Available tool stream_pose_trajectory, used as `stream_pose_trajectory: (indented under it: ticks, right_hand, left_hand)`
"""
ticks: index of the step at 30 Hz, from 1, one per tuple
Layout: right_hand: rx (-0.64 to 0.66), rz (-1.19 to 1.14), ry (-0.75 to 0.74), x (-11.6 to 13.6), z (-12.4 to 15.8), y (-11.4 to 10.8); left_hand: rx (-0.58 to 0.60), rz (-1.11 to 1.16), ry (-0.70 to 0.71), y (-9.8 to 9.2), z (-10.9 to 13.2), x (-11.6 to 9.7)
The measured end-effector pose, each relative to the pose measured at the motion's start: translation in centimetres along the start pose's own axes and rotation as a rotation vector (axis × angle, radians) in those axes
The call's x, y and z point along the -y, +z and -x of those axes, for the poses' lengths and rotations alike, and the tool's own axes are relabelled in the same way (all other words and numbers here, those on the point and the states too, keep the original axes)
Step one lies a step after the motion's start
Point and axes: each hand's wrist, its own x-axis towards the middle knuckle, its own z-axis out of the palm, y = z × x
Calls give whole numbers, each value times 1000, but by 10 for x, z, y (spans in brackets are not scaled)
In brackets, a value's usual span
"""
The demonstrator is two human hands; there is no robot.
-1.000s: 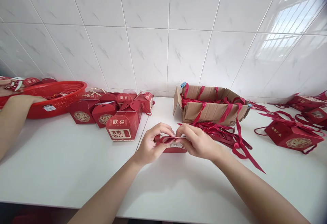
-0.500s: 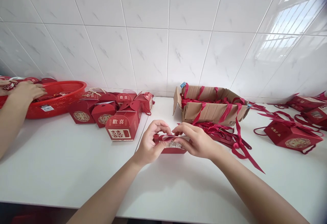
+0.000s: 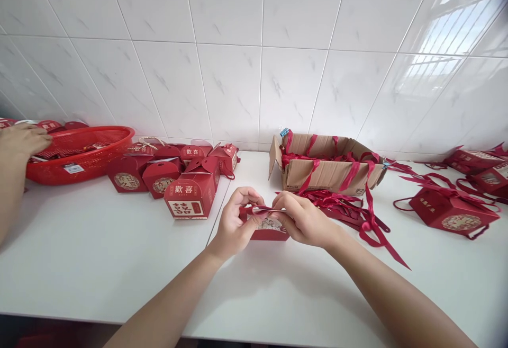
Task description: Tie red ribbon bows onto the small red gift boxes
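Observation:
A small red gift box with a pale printed figure on its front stands on the white table between my two hands. My left hand is closed round its left side, thumb on the front and fingers over the top flaps. From the right, my right hand pinches the top edge of the box between thumb and fingers. My fingers partly hide the flaps where they come together. Behind my right hand lies a heap of dark red ribbons and strap handles.
A cardboard box draped with ribbons stands behind. Several red gift boxes are grouped on the left; a ribboned one sits at right. At far left another person's hand is over a red plastic basket.
My hands stay on the gift box, with only a slight shift of the fingers at its top. The other person's hand has moved left over the basket.

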Motion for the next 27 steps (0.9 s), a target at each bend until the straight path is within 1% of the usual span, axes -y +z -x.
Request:
stream_pose_trajectory:
  ticks: [4, 9, 11, 13, 15, 17, 18, 19, 20, 22, 24, 25, 26, 27]
  right_hand:
    - [-21, 7, 4, 0, -1, 0]
    - [-54, 2, 18, 2, -2, 1]
    - [-70, -37, 73, -3, -4, 1]
    - [-115, -100, 166, -15, -7, 2]
    - [-217, -191, 277, -31, -7, 6]
    - [-337, -355, 387, -46, -2, 11]
    - [-349, -460, 436, -51, 4, 15]
    - [-326, -550, 474, -55, 11, 18]
    - [-276, -607, 493, -56, 20, 21]
    - [-192, -603, 501, -53, 40, 25]
    - [-182, -511, 532, -50, 61, 24]
    - [-212, -460, 558, -49, 71, 20]
    - [-280, -416, 577, -50, 80, 13]
    - [-384, -373, 587, -53, 88, 4]
  left_hand:
    - [-41, 27, -42, 2, 1, 1]
    - [-53, 1, -35, 2, -1, 4]
    - [-66, -39, 5, 2, -4, 11]
    - [-72, -99, 42, 2, -7, 22]
    - [-28, -177, 2, 2, -9, 37]
    - [50, -210, -78, 2, -10, 53]
    - [78, -210, -104, 2, -10, 60]
    - [98, -213, -114, 2, -10, 66]
    - [120, -224, -110, 2, -9, 72]
    - [188, -306, -85, 2, -9, 79]
    - [277, -455, -72, 1, -8, 83]
    - [319, -530, -72, 1, -8, 84]
    - [354, -589, -76, 0, -8, 85]
    - [376, -629, -80, 0, -8, 86]
